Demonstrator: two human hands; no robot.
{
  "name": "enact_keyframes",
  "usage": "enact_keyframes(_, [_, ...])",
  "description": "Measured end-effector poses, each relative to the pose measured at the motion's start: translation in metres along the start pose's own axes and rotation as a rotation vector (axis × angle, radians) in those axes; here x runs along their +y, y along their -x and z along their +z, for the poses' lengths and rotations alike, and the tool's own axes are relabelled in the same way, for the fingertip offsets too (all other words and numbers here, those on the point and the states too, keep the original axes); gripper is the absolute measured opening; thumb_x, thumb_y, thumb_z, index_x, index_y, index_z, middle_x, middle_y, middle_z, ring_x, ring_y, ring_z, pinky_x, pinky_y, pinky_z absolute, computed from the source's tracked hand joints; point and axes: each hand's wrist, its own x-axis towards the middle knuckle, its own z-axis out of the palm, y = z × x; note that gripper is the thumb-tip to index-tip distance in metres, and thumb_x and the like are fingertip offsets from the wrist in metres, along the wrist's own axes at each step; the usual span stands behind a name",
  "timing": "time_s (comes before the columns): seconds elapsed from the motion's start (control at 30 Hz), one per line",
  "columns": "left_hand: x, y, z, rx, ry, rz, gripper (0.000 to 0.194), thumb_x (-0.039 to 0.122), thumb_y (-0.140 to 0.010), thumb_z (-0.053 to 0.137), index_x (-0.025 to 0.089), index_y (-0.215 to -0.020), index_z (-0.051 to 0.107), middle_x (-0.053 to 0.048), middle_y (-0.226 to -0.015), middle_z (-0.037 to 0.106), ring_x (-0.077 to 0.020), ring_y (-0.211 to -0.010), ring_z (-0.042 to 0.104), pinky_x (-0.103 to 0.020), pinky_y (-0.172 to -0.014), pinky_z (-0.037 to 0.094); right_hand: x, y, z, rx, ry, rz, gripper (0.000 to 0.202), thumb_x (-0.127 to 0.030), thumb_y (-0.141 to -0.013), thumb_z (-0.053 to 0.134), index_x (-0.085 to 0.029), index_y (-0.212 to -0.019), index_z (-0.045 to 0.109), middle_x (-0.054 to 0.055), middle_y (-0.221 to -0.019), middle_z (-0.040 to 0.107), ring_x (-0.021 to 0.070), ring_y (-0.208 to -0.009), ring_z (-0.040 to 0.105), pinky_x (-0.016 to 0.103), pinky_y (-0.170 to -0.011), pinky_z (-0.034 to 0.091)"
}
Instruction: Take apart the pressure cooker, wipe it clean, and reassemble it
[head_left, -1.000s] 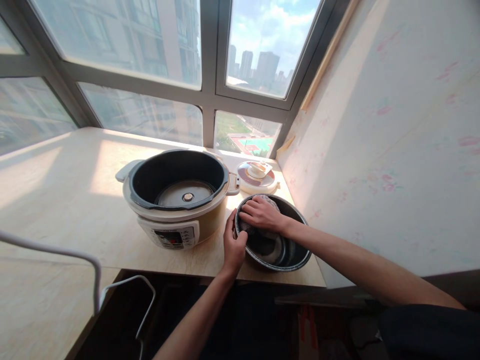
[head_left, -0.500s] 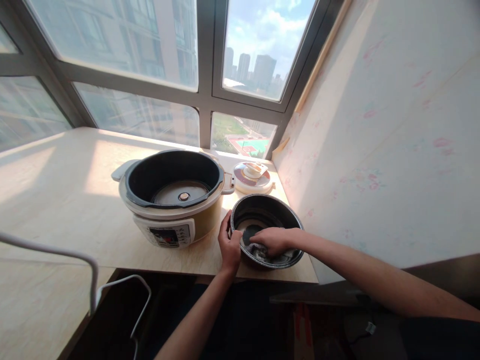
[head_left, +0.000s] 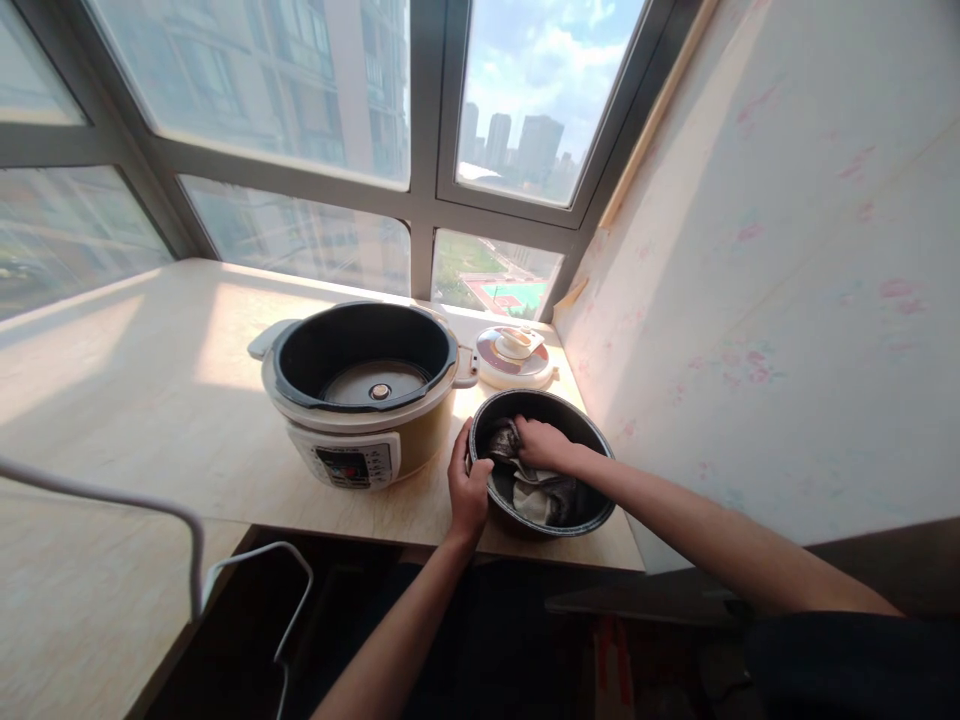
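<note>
A dark inner pot (head_left: 592, 440) rests on the counter near its front edge, tilted a little. My left hand (head_left: 469, 490) grips the pot's left rim, thumb inside and fingers around the outer wall. Inside the pot, my right hand (head_left: 547, 445) is closed on a grey-and-white cloth (head_left: 544, 497), pressing it at the far left of the inside wall. The cloth trails down over the pot's bottom. Some of my right fingertips are hidden by the cloth.
Left of the pot stands an electric pressure cooker body (head_left: 360, 440), uncovered. Its lid (head_left: 517, 357) lies behind the pot. A white cord (head_left: 180, 510) hangs over the counter's front edge at left. Windows rise behind, and a papered wall (head_left: 787, 350) borders the right.
My right hand has moved the cloth from the near part of the pot to the far left wall. My left hand keeps hold of the rim. The view has shifted slightly.
</note>
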Motion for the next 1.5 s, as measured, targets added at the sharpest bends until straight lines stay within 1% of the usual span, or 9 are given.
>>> enact_keyframes(0.17, [-0.002, 0.004, -0.001, -0.024, 0.008, 0.016, 0.057, 0.026, -0.087, 0.052, 0.018, -0.143, 0.055, -0.009, -0.151, 0.054, -0.0267, -0.142, 0.047, -0.039, -0.121, 0.035, -0.028, 0.014, 0.003, -0.049, -0.133, -0.069, 0.044, -0.032, -0.084, 0.063, -0.013, -0.123, 0.052, 0.018, -0.116, 0.070, 0.0300, -0.098, 0.070, 0.032, -0.075, 0.049])
enact_keyframes(0.37, [-0.005, 0.007, -0.003, -0.023, -0.001, 0.033, 0.054, 0.032, -0.092, 0.052, 0.017, -0.144, 0.055, -0.011, -0.153, 0.052, -0.0280, -0.143, 0.045, -0.041, -0.122, 0.032, -0.021, 0.009, 0.004, -0.094, -0.691, -0.049, 0.038, -0.023, -0.068, 0.073, -0.015, -0.103, 0.062, 0.008, -0.103, 0.073, 0.0247, -0.091, 0.067, 0.030, -0.076, 0.049])
enact_keyframes(0.53, [-0.008, 0.008, 0.000, 0.000, 0.033, 0.052, 0.054, 0.037, -0.094, 0.053, 0.018, -0.144, 0.055, -0.011, -0.152, 0.052, -0.0297, -0.144, 0.045, -0.042, -0.121, 0.033, -0.014, 0.011, -0.005, 0.229, -1.211, -0.027, 0.040, -0.025, -0.067, 0.070, -0.015, -0.105, 0.065, 0.003, -0.098, 0.072, 0.0218, -0.089, 0.066, 0.033, -0.082, 0.052])
enact_keyframes(0.67, [-0.005, 0.009, 0.002, -0.006, 0.052, 0.074, 0.053, 0.035, -0.094, 0.052, 0.018, -0.145, 0.055, -0.010, -0.150, 0.054, -0.0288, -0.144, 0.045, -0.040, -0.120, 0.035, -0.026, 0.030, -0.015, 0.475, -1.057, -0.153, 0.048, -0.029, -0.072, 0.071, -0.018, -0.118, 0.063, 0.002, -0.106, 0.070, 0.0215, -0.096, 0.063, 0.034, -0.091, 0.049])
enact_keyframes(0.9, [-0.006, 0.007, 0.001, 0.022, 0.034, 0.079, 0.052, 0.030, -0.089, 0.055, 0.018, -0.140, 0.059, -0.011, -0.147, 0.057, -0.0295, -0.140, 0.049, -0.042, -0.118, 0.038, -0.030, 0.024, -0.029, 0.602, -0.450, -0.125, 0.052, -0.021, -0.082, 0.059, -0.017, -0.134, 0.054, 0.012, -0.120, 0.064, 0.0272, -0.106, 0.061, 0.036, -0.090, 0.050])
enact_keyframes(1.03, [-0.009, 0.009, -0.001, 0.110, -0.005, 0.092, 0.049, 0.028, -0.085, 0.059, 0.016, -0.132, 0.064, -0.013, -0.138, 0.064, -0.0315, -0.132, 0.057, -0.046, -0.115, 0.042, -0.019, 0.020, -0.051, 0.511, 0.060, -0.037, 0.051, -0.020, -0.093, 0.049, -0.019, -0.144, 0.049, 0.019, -0.130, 0.057, 0.0328, -0.109, 0.060, 0.038, -0.083, 0.050])
enact_keyframes(1.13, [-0.008, 0.013, 0.000, 0.163, -0.021, 0.123, 0.047, 0.026, -0.083, 0.059, 0.016, -0.129, 0.065, -0.013, -0.135, 0.065, -0.0315, -0.129, 0.059, -0.047, -0.113, 0.043, -0.007, 0.029, -0.069, 0.438, 0.220, 0.129, 0.045, -0.015, -0.094, 0.041, -0.020, -0.137, 0.055, 0.020, -0.123, 0.059, 0.0332, -0.101, 0.063, 0.037, -0.073, 0.049])
enact_keyframes(1.3, [-0.003, 0.016, 0.007, 0.254, 0.068, 0.127, 0.051, 0.021, -0.082, 0.061, 0.018, -0.132, 0.054, -0.015, -0.135, 0.061, -0.0283, -0.124, 0.061, -0.046, -0.108, 0.047, 0.020, 0.061, -0.091, 0.189, 0.167, 0.328, 0.036, -0.015, -0.089, 0.045, -0.021, -0.119, 0.064, 0.015, -0.112, 0.063, 0.0290, -0.090, 0.067, 0.031, -0.063, 0.042])
enact_keyframes(1.5, [-0.004, 0.017, 0.010, 0.269, 0.087, 0.085, 0.049, 0.022, -0.081, 0.060, 0.018, -0.129, 0.054, -0.015, -0.134, 0.059, -0.0279, -0.124, 0.059, -0.047, -0.110, 0.044, 0.029, 0.103, -0.090, -0.059, 0.108, 0.165, 0.027, -0.013, -0.078, 0.052, -0.023, -0.099, 0.067, 0.010, -0.099, 0.069, 0.0266, -0.089, 0.067, 0.030, -0.064, 0.035])
